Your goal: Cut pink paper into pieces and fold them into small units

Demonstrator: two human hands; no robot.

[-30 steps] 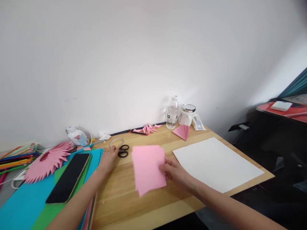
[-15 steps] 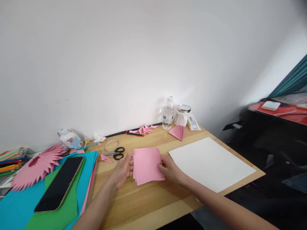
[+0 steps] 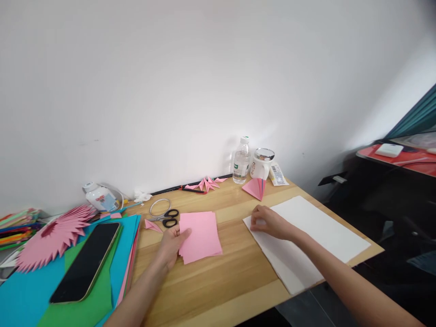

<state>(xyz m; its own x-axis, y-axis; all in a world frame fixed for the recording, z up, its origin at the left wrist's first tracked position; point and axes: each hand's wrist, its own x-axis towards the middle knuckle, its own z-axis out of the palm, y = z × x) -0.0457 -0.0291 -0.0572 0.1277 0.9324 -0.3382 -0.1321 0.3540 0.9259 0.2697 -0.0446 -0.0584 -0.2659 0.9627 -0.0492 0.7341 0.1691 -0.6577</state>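
My left hand grips the left side of a stack of square pink paper sheets, thumb on top and fingers underneath. The sheets sit slightly out of line with each other, low over the wooden table. My right hand is over the left corner of a large white sheet, its fingers bent down and curled together. Whatever may lie inside those fingers is hidden. Close by my left hand are black-handled scissors and a small folded pink paper piece.
Left, a phone lies on green and blue paper beside a fan-like ring of pink folded paper. Along the wall stand a white bottle, a water bottle and a lidded mug. A folded pink paper lies before the mug.
My right hand has let go of the pink sheets and moved right, over the white sheet. My left hand has closed on the stack, which has shifted slightly left.
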